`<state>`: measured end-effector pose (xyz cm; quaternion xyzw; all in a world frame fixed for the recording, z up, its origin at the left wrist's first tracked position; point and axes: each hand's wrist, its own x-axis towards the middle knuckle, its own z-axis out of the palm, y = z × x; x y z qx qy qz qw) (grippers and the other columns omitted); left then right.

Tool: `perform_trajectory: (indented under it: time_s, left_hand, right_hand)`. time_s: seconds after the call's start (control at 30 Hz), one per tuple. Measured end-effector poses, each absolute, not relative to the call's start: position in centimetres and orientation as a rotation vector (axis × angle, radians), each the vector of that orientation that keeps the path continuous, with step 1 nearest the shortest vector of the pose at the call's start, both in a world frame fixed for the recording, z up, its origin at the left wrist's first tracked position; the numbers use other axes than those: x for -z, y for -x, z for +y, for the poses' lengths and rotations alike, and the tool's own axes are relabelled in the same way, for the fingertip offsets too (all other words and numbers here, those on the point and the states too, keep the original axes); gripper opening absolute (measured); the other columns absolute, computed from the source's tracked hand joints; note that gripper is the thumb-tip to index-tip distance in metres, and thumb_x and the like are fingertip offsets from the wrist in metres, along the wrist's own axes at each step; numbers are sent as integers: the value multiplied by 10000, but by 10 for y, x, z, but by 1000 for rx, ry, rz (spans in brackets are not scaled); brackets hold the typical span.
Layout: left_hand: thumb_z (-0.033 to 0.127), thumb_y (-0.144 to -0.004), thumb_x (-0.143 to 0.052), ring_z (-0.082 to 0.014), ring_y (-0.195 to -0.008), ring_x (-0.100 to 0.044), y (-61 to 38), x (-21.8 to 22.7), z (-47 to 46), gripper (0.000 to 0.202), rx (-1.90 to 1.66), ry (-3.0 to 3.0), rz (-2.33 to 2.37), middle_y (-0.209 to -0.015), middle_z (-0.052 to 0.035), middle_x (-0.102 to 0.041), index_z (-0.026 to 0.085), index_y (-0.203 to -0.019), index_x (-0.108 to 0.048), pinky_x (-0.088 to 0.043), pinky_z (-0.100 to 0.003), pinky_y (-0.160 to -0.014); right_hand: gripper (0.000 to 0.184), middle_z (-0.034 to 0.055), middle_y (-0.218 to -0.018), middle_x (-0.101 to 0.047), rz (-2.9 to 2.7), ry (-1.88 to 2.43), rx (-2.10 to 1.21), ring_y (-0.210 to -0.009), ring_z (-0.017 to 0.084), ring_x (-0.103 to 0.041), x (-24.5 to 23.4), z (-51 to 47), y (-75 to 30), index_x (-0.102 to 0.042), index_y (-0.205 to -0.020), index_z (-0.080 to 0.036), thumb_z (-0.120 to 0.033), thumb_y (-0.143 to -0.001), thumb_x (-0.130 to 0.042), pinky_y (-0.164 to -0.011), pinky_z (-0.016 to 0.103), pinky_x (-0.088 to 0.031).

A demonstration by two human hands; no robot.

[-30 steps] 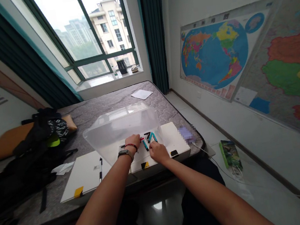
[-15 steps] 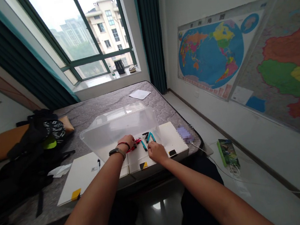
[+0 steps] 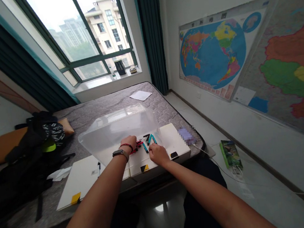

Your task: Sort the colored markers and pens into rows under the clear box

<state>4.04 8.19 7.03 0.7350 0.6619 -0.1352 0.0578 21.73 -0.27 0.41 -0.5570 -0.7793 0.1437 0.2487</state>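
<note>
Two hands meet over a scatter of small pens on the white board. The left hand, fingers curled, rests on the red pens beside the clear plastic bin. The right hand is loosely closed just below the teal pens; whether it grips anything, I can't tell.

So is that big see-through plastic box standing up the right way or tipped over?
Tipped over. The plastic box lies on its side on the mattress, its open mouth facing the person.
</note>
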Motion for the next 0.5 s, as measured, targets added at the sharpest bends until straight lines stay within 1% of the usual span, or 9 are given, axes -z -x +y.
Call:
perform_trajectory:
  time_s: [0.13,0.23,0.33,0.4,0.5]
  left_hand:
    - [334,-823,-553,-284,-929,-662,-37,-75,78,278,376,-2267,1995,-1042,-171,-697,179,-983,-721,-500,-372,-794]
    - [371,-852,-519,-257,-910,-661,-31,-75,72,294,233,-2277,2027,-1029,-140,-701,203,-1009,-703,-493,-343,-782]
    - [404,-862,-518,-216,-849,-655,-23,-68,61,277,-109,-2247,2039,-964,-87,-707,223,-998,-679,-484,-303,-743]
    - [402,-855,-541,-192,-818,-642,-20,-59,49,248,-386,-2216,1992,-919,-59,-701,217,-966,-663,-479,-285,-733]
    - [406,-850,-563,-167,-779,-624,-17,-42,24,233,-763,-2154,1881,-899,-48,-686,195,-898,-649,-479,-271,-721]
  right_hand:
    - [188,68,-965,-650,-2112,1510,-380,-823,187,-598,-5,-3,-217,-649,-901,-191,-168,-872,-465,-695,260,-375]
    - [189,69,-965,-651,-2111,1497,-375,-813,184,-597,-5,-3,-217,-649,-895,-189,-171,-876,-462,-691,260,-371]
    - [192,65,-945,-651,-2101,1511,-379,-804,179,-598,-3,-2,-217,-650,-892,-187,-167,-879,-459,-696,256,-369]
    - [189,57,-924,-652,-2095,1514,-379,-789,175,-597,-2,-2,-217,-648,-884,-189,-168,-877,-460,-686,254,-363]
    - [187,54,-918,-652,-2098,1501,-375,-778,171,-593,-2,-2,-217,-646,-884,-192,-171,-878,-460,-672,252,-354]
